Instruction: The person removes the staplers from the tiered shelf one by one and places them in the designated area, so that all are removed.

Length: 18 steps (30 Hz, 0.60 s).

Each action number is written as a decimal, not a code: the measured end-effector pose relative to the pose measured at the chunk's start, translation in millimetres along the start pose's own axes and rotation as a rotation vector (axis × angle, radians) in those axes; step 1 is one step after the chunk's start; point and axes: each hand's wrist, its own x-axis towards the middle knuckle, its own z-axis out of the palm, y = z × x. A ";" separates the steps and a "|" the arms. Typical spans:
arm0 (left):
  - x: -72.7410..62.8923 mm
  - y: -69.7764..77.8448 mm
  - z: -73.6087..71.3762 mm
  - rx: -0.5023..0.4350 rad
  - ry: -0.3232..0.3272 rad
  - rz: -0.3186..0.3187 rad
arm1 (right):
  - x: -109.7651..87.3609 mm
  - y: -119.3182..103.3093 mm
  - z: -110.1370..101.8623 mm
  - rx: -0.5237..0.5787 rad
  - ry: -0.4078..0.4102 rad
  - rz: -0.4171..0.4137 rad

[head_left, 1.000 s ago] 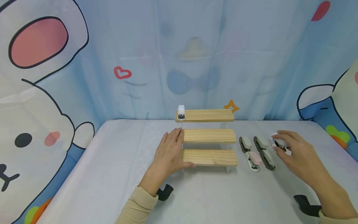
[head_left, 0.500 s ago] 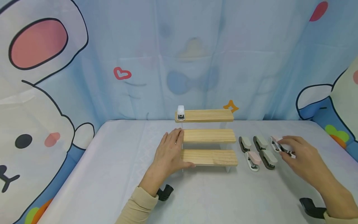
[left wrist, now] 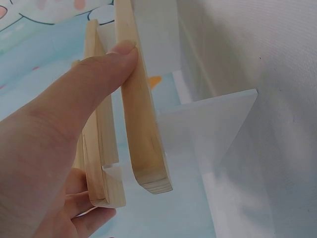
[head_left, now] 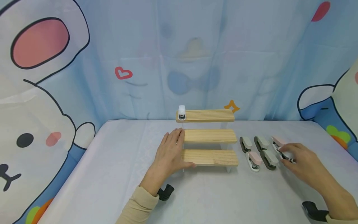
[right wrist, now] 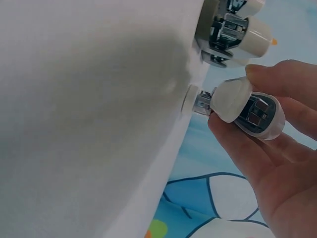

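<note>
My left hand (head_left: 169, 152) grips the left end of a three-tier wooden shelf stand (head_left: 209, 158). In the left wrist view its thumb (left wrist: 106, 67) lies on the edge of the lowest board, while other fingers curl around the board behind. A white mini stapler (head_left: 181, 112) stands at the left end of the top board. My right hand (head_left: 303, 166) pinches a white stapler (right wrist: 265, 116) between thumb and fingers, at the near end of a pink-topped stapler (head_left: 278, 141). The fingers hide much of the held stapler in the head view.
Left of the right hand, several staplers lie in rows: grey-green ones (head_left: 260, 143) with dark bases and a pink one (head_left: 254, 159) with a white base. White cloth (head_left: 212, 196) covers the table. A printed blue curtain (head_left: 193, 62) hangs behind.
My right hand has moved toward me and slightly right with the white stapler, and the pink-topped stapler beyond it has come into view. The left hand stays on the shelf stand.
</note>
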 end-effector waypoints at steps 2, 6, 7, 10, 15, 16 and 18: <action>0.1 0.1 0.0 -0.002 0.000 0.001 | 1.2 3.3 1.6 -0.004 -0.023 0.006; 0.2 0.2 0.2 -0.005 -0.002 0.001 | 3.1 9.8 5.1 -0.011 -0.048 0.014; 0.2 0.2 0.3 -0.005 0.003 0.004 | 3.6 11.1 5.7 -0.010 -0.050 0.013; 0.2 0.0 0.5 0.002 0.007 0.005 | 4.6 13.7 6.8 -0.003 -0.052 0.008; 0.1 -0.3 0.7 0.003 0.007 0.006 | 4.7 15.6 6.4 0.015 -0.082 0.020; 0.1 -0.3 0.5 0.003 0.007 0.006 | 4.8 16.1 6.0 0.018 -0.091 0.022; 0.1 -0.3 0.1 0.002 0.009 0.006 | 5.1 16.8 5.6 0.023 -0.105 0.026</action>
